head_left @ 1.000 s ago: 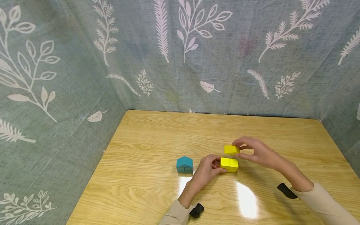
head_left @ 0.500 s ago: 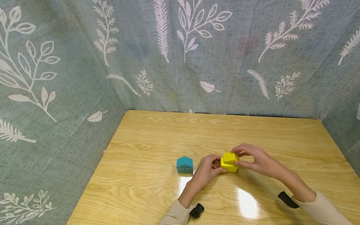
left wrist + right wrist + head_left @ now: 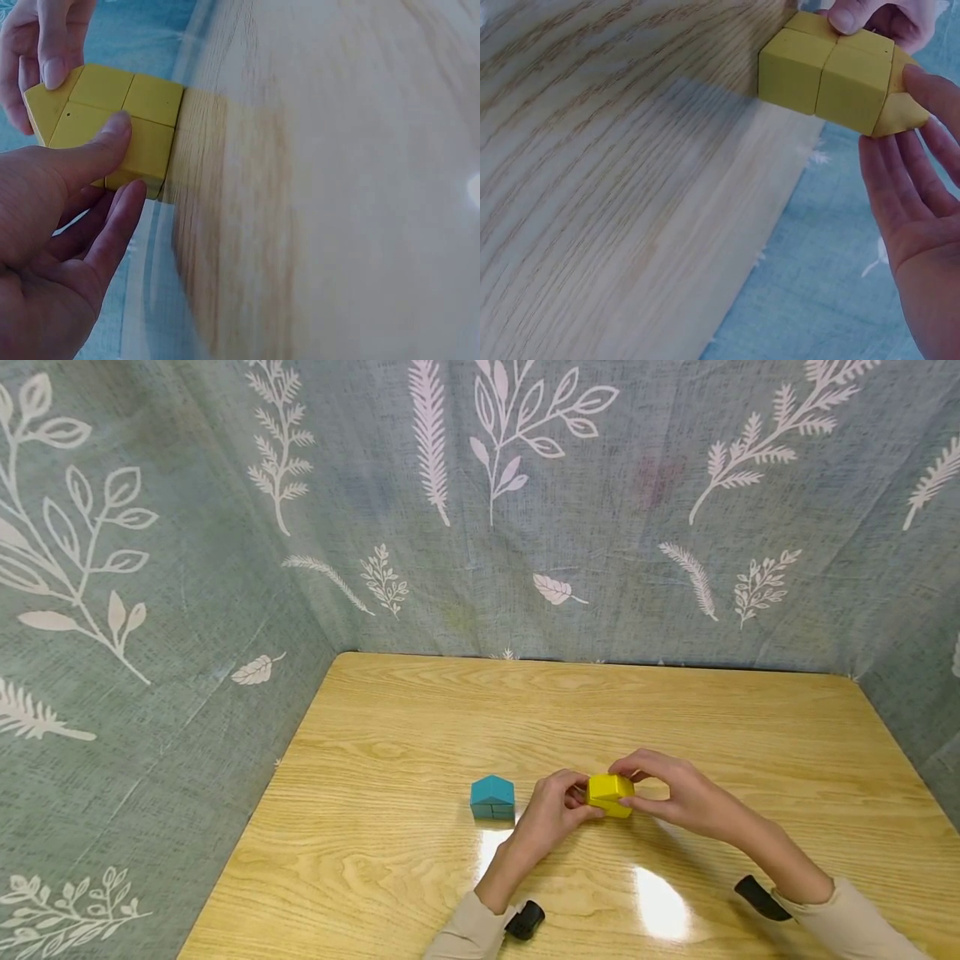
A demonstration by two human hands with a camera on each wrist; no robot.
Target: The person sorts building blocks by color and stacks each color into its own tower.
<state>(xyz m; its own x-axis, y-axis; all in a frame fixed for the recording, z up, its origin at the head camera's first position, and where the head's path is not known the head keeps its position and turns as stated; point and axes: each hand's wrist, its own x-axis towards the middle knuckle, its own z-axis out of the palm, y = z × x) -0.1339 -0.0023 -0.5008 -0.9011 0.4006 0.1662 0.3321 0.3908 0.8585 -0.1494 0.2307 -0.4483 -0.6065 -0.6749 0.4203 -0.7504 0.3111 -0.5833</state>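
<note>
A stack of yellow blocks (image 3: pixel 154 101) stands on the wooden table, just right of centre in the head view. My left hand (image 3: pixel 551 810) grips the stack from the left, its thumb across the near face. On top sits a yellow triangular block (image 3: pixel 901 114), like a roof, and my right hand (image 3: pixel 678 792) pinches it by its edges from the right. In the left wrist view the roof block's flat side lies against the upper blocks. Left of my left hand stands a small teal block house (image 3: pixel 492 799) with a pointed top.
The wooden table (image 3: pixel 360 827) reaches back to a grey-green leaf-patterned cloth (image 3: pixel 450 585) that hangs behind it and at the sides. Black straps with devices (image 3: pixel 525 921) sit on both wrists.
My right hand has brought the yellow triangular block down and towards me, from behind the stack onto its top. My left hand has stayed on the stack.
</note>
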